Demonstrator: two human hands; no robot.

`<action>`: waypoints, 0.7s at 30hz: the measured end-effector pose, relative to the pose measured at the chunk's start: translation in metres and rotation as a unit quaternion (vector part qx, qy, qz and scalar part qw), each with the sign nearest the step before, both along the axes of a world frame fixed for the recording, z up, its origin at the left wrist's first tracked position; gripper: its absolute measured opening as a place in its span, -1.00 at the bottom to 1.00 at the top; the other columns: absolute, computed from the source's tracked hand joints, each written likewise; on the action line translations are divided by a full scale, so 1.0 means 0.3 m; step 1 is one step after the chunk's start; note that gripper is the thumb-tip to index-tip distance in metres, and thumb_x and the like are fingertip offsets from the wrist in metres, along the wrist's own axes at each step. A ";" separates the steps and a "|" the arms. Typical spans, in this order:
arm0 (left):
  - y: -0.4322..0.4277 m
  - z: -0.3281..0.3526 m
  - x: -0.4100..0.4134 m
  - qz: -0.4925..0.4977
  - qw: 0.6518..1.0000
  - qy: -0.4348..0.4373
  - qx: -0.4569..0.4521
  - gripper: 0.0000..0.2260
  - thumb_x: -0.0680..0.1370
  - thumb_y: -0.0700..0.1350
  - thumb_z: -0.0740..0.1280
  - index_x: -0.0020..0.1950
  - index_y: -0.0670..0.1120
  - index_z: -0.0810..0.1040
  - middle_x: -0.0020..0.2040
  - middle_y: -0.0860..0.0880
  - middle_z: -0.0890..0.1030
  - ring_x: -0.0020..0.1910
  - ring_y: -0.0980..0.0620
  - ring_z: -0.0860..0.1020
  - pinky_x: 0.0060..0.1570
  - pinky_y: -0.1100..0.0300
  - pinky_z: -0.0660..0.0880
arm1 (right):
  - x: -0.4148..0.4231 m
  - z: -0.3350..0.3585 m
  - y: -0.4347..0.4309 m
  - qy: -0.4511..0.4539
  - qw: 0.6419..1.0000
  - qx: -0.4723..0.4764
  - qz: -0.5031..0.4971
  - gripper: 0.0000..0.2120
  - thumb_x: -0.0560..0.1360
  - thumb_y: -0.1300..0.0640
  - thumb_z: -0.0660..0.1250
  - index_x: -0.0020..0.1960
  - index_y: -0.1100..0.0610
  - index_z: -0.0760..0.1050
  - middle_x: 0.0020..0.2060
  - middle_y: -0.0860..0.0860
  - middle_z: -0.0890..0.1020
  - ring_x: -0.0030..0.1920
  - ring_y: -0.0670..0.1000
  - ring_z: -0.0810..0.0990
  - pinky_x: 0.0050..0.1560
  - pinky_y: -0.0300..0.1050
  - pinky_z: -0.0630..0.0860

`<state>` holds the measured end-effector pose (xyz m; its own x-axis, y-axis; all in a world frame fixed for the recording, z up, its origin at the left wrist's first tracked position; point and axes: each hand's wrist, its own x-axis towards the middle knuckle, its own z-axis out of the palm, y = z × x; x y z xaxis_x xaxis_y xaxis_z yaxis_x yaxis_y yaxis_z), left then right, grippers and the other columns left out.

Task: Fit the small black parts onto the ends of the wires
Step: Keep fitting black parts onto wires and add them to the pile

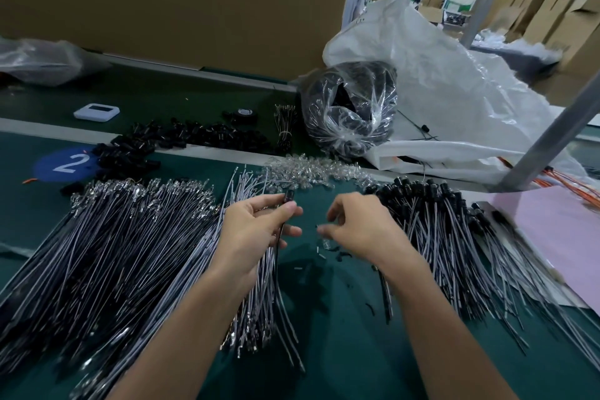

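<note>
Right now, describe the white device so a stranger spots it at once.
Start at the cardboard wall behind the green bench. Below it, left of the heaped black parts, lies the white device. Nothing else nearby is flat and white.

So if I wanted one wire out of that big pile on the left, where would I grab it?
Probably just behind its shiny metal tip, pinching from above. The wires lie flat and overlap along their length, but the tips fan apart at the far edge, so one is easier to single out there.
</note>
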<state>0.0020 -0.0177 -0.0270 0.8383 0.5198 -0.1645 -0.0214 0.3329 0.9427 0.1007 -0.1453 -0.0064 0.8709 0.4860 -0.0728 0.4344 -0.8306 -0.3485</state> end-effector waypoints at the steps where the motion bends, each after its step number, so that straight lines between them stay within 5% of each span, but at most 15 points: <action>1: -0.003 0.002 0.002 0.002 1.000 -0.005 0.003 -0.92 0.54 -0.23 0.40 0.02 -0.14 0.60 -0.19 -0.04 0.73 -0.44 0.10 0.62 -0.55 0.34 0.42 | -0.015 -0.010 -0.009 0.001 1.000 -0.020 -0.001 -0.78 0.45 0.00 0.47 0.04 0.06 0.58 -0.03 0.07 0.64 0.01 0.12 0.61 0.08 0.03 0.57; 6: -0.020 0.007 0.006 0.003 1.000 -0.016 0.019 -0.90 0.54 -0.19 0.39 0.03 -0.18 0.62 -0.18 -0.01 0.73 -0.46 0.10 0.62 -0.56 0.35 0.40 | -0.038 -0.066 -0.022 -0.002 1.000 -0.012 0.008 -0.88 0.49 0.16 0.37 0.02 0.10 0.59 -0.02 0.09 0.65 0.06 0.13 0.60 0.06 -0.02 0.56; 10: -0.027 0.004 0.004 -0.012 0.999 -0.018 0.026 -0.91 0.52 -0.22 0.42 0.01 -0.17 0.62 -0.18 -0.06 0.73 -0.42 0.06 0.65 -0.51 0.31 0.48 | -0.028 -0.084 -0.027 -0.006 0.998 0.024 0.051 -0.70 0.49 0.07 0.41 0.21 0.06 0.49 0.05 0.03 0.58 0.08 0.07 0.55 0.12 -0.03 0.50; 16: -0.036 -0.005 0.005 -0.026 0.998 -0.041 0.026 -0.89 0.50 -0.26 0.40 0.01 -0.18 0.64 -0.15 -0.10 0.73 -0.26 0.00 0.70 -0.36 0.25 0.60 | -0.030 -0.112 -0.025 -0.053 0.989 0.073 0.115 -0.95 0.50 0.23 0.38 -0.06 0.12 0.60 -0.08 0.07 0.59 -0.03 0.11 0.56 0.04 0.01 0.51; 21: -0.039 -0.009 0.006 -0.035 0.996 -0.065 0.040 -0.69 0.29 -0.15 0.49 0.01 -0.14 0.65 -0.13 -0.11 0.73 -0.20 -0.01 0.71 -0.35 0.29 0.57 | -0.014 -0.089 -0.071 -0.006 0.938 0.347 0.029 -0.85 0.40 0.31 0.50 -0.19 0.13 0.57 -0.32 0.00 0.68 -0.30 -0.05 0.65 -0.18 -0.19 0.58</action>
<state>0.0038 -0.0295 -0.0297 0.8847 0.4659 -0.0134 -0.1237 0.2624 0.9570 0.0966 -0.1666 -0.0333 0.8402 0.4594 0.2883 0.4796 -0.3811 -0.7904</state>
